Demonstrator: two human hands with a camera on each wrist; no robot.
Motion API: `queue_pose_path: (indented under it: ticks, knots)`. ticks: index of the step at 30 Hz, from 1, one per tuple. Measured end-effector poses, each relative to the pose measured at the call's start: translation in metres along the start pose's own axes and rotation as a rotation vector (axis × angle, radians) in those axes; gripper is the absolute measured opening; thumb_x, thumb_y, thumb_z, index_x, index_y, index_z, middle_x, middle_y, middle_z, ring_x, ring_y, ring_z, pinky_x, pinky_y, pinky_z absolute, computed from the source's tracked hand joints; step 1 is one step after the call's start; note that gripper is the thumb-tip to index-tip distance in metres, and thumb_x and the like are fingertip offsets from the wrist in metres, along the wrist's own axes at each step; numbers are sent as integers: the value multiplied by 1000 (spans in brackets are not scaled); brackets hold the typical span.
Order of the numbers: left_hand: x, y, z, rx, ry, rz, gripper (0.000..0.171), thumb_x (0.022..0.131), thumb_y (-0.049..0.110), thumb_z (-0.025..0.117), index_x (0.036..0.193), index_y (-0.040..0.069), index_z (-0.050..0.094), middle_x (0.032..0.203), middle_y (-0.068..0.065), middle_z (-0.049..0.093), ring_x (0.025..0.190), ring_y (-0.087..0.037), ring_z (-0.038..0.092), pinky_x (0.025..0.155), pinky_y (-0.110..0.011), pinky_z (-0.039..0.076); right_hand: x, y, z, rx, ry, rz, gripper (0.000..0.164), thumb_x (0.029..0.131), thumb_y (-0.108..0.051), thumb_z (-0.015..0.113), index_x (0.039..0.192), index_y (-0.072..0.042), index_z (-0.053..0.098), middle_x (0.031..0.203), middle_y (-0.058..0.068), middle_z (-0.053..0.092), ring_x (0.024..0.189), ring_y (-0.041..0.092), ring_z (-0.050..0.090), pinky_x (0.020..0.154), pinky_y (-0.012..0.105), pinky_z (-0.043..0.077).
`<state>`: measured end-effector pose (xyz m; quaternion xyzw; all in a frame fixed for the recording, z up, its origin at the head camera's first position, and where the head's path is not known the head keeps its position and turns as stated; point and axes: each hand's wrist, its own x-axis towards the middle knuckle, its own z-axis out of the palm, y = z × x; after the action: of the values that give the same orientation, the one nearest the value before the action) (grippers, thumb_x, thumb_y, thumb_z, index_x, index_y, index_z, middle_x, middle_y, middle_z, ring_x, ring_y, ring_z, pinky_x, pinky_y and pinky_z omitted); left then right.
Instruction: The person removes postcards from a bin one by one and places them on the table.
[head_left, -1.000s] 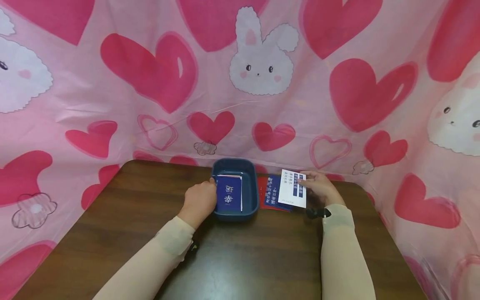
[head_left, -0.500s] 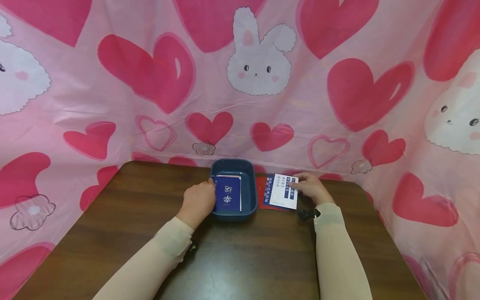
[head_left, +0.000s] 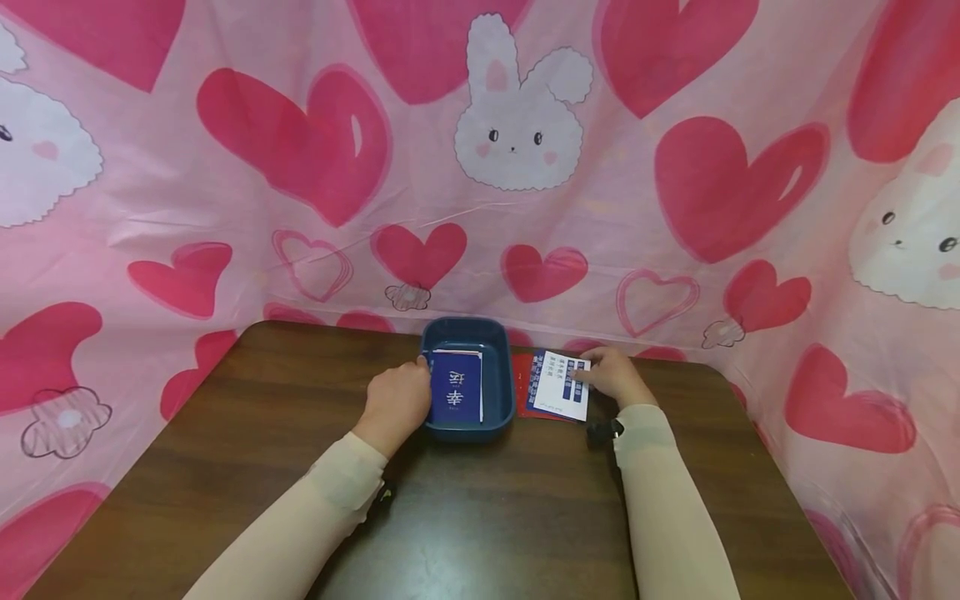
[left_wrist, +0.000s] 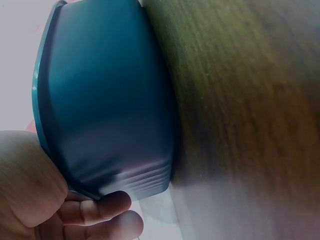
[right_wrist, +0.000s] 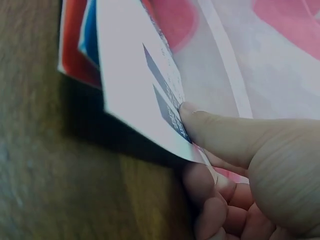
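A dark blue plastic bin (head_left: 471, 436) stands near the table's back edge. Inside it lies a blue card (head_left: 467, 383) with white characters, on top of lighter-edged cards. My left hand (head_left: 397, 404) grips the bin's left rim; the left wrist view shows its curled fingers (left_wrist: 82, 212) at the bin's corner. To the right of the bin, my right hand (head_left: 621, 377) pinches a white card (head_left: 553, 392) with blue print, thumb above and fingers below. Beneath that card are another blue card (head_left: 536, 385) and a red card (head_left: 522, 367), both partly covered.
The brown wooden table (head_left: 480, 508) reaches toward me and out to both sides. A pink curtain (head_left: 337, 158) with hearts and rabbits hangs close behind its back edge. A black wrist device (head_left: 602, 432) sits below my right hand.
My right hand has moved left with the white card, which now covers more of the blue and red cards beside the bin. The left hand and bin have stayed in place.
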<state>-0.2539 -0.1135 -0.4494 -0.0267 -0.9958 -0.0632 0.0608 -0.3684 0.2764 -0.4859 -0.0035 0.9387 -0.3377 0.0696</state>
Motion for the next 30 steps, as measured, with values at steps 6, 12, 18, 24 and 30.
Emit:
queue_pose_path:
  ticks: [6, 12, 18, 24, 30]
  knots:
    - [1, 0, 0, -5, -15, -2, 46, 114, 23, 60, 154, -1, 66, 122, -22, 84, 96, -43, 82, 79, -61, 70, -5, -11, 1, -70, 22, -4, 58, 100, -34, 89, 146, -3, 74, 136, 23, 75, 116, 38, 65, 116, 63, 55]
    - [0, 0, 2, 1, 31, 16, 43, 114, 21, 61, 149, -2, 69, 116, -22, 84, 92, -42, 83, 75, -58, 70, -7, -14, 3, -117, 27, -8, 55, 100, -34, 89, 144, -3, 75, 138, 23, 76, 119, 40, 67, 118, 65, 55]
    - [-2, 1, 1, -4, 46, 24, 42, 114, 20, 62, 148, -3, 69, 113, -21, 85, 90, -41, 83, 74, -57, 70, -7, -12, 5, -140, 30, -19, 53, 102, -35, 88, 144, -5, 76, 129, 21, 73, 113, 39, 64, 110, 61, 58]
    - [-2, 1, 0, 3, 35, 23, 43, 114, 20, 62, 149, -3, 69, 115, -22, 85, 92, -42, 84, 75, -58, 71, -3, -5, 7, -120, 13, -34, 54, 104, -37, 85, 146, -7, 74, 131, 21, 72, 116, 39, 63, 112, 63, 58]
    - [-2, 0, 1, 6, 32, 17, 42, 113, 19, 63, 148, -3, 69, 115, -22, 84, 92, -42, 83, 74, -58, 71, -1, 4, 4, -55, 31, -67, 51, 107, -40, 80, 143, -4, 75, 123, 19, 71, 109, 35, 63, 98, 50, 58]
